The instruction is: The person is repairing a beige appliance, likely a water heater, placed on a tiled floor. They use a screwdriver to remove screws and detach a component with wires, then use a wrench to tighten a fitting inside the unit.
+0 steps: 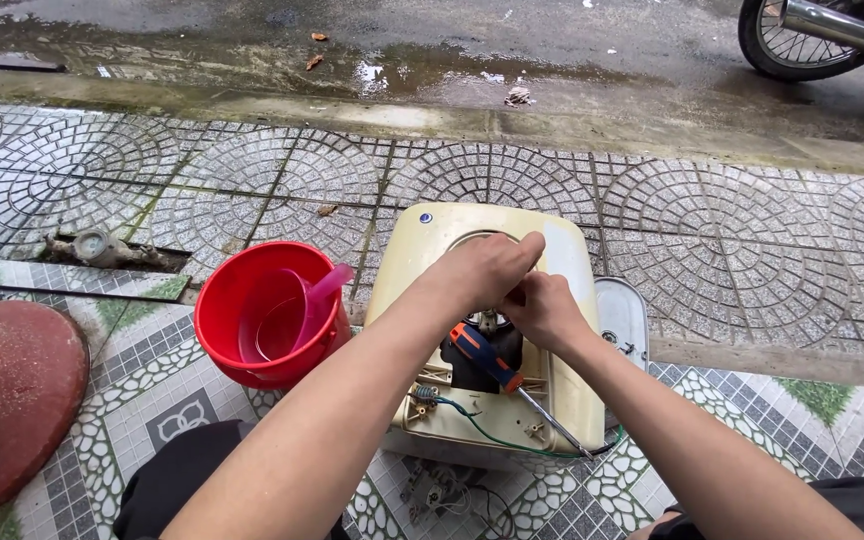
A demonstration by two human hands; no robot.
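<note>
Ctr frame: cream appliance housing (pixel 562 262) lying on tiled pavement (pixel 742 260), open w/ wiring exposed. Left hand (pixel 482 270) curling over the round opening, fingers bent; held item, if any, hidden. Right hand (pixel 545 310) just beside it, fingers closed on sth small, can't tell what. Screwdriver (pixel 497 367), orange/blue handle, resting across housing below hands. Red bucket (pixel 267 312) w/ pink scoop sitting lower-left of housing.
</note>
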